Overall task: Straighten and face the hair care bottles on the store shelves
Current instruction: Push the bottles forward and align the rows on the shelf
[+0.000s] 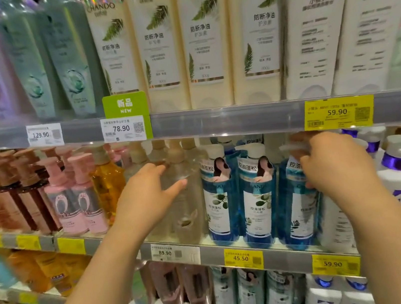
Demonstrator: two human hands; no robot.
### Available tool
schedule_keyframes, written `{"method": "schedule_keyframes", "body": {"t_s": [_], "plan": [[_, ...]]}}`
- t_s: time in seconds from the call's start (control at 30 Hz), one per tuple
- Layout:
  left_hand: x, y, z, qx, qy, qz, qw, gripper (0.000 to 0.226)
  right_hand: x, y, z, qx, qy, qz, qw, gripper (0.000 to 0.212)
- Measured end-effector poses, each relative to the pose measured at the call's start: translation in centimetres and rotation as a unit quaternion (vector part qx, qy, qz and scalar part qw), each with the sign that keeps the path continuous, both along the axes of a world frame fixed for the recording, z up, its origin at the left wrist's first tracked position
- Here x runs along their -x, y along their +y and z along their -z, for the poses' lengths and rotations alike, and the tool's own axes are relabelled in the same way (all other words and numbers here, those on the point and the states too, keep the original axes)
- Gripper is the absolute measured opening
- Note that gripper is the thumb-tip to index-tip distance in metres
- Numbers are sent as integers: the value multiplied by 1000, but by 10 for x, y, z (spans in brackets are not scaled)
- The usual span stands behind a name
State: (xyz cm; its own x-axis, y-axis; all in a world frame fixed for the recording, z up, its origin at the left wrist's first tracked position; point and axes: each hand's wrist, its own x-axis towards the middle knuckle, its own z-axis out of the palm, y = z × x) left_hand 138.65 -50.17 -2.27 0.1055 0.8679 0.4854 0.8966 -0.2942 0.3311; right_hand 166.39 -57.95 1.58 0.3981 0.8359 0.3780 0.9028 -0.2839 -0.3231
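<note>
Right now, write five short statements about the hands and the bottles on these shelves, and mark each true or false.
1. The left hand rests on a clear pale pump bottle on the middle shelf. True.
2. The right hand holds a pink pump bottle. False: it grips a blue transparent pump bottle.
3. The cream CHANDO bottles with a fern leaf stand on the shelf above the hands. True.
4. The green NEW tag sits over a price of 45.50. False: it reads 78.90.
5. The brown pump bottles stand right of the blue ones. False: they stand far to the left.
</note>
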Motion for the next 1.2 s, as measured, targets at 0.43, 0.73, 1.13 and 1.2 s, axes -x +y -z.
{"method": "schedule_keyframes", "body": {"t_s": [0.43, 0.73, 1.13, 1.2], "plan": [[117, 20, 21, -29, -56, 45, 997, 35, 150, 2, 24, -67, 61, -156, 984, 28], [220, 49, 34, 15, -54, 42, 998, 57, 259, 34, 53, -1, 96, -162, 982, 24], [315, 90, 42, 1, -34, 42, 999, 63, 368, 75, 71, 4, 117, -218, 969, 49], [317, 99, 40, 2, -29, 49, 998, 68, 381, 89, 61, -10, 92, -225, 970, 56]]}}
